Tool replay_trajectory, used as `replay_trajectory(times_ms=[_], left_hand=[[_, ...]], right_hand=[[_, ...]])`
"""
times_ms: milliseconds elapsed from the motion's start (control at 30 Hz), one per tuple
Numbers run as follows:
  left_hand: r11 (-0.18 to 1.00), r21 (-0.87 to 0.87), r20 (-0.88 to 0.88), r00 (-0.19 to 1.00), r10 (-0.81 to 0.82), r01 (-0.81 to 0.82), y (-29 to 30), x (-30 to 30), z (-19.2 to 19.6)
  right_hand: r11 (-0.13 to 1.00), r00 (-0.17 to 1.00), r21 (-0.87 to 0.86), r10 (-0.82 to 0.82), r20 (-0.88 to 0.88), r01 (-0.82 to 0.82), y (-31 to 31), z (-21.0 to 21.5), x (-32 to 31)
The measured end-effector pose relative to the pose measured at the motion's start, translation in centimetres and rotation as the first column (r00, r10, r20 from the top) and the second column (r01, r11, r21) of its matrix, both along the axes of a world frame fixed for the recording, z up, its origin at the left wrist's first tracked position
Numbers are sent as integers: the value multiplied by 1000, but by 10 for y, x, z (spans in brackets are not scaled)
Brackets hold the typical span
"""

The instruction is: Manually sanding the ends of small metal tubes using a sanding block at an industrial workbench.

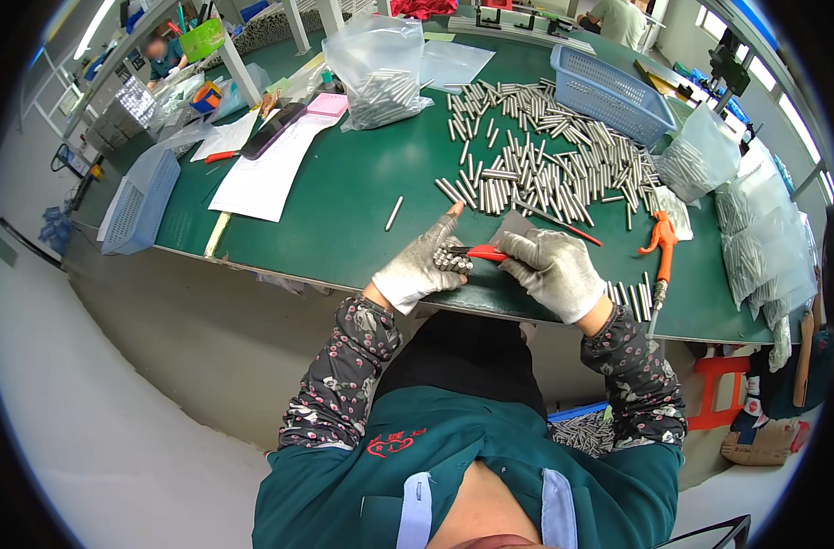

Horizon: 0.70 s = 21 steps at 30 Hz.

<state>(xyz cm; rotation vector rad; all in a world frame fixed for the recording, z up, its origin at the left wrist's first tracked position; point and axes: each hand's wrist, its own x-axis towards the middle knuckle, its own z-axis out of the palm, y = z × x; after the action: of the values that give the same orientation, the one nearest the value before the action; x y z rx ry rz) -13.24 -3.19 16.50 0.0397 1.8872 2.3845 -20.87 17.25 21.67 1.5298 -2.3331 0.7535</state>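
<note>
Both my hands wear whitish work gloves with dirty fingers and work above the front edge of the green table (335, 233). My left hand (423, 265) is closed round a bundle of short metal pins (454, 261), their ends facing right. In my right hand (554, 270) is a slim red-handled tool (487, 252), its dark end at the bundle; its exact kind is unclear. A flat grey-brown piece (511, 225) shows by the right fingers, partly hidden. Just beyond lies a large spread of loose metal pins (563, 178), with a single pin (394, 213) apart to the left.
Blue baskets (609, 96) (142, 206) stand at the back right and far left. Bags of pins (380, 91) (765, 247) flank the pile. An orange air gun (660, 247) lies right, a phone (272, 130) on papers left. A red stool (719, 389) stands below the table.
</note>
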Motion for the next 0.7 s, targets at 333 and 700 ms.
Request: replay_trajectory(times_ms=[333,700], left_hand=[[1000,-16,-18,1000,5,-6,1,0,0],[996,-66,25,998,65,-63,3,0,0]], right_hand=[[998,985,-18,-54,164,58,0,7,3],[997,977,35,-72,202,67,-3,8,1]])
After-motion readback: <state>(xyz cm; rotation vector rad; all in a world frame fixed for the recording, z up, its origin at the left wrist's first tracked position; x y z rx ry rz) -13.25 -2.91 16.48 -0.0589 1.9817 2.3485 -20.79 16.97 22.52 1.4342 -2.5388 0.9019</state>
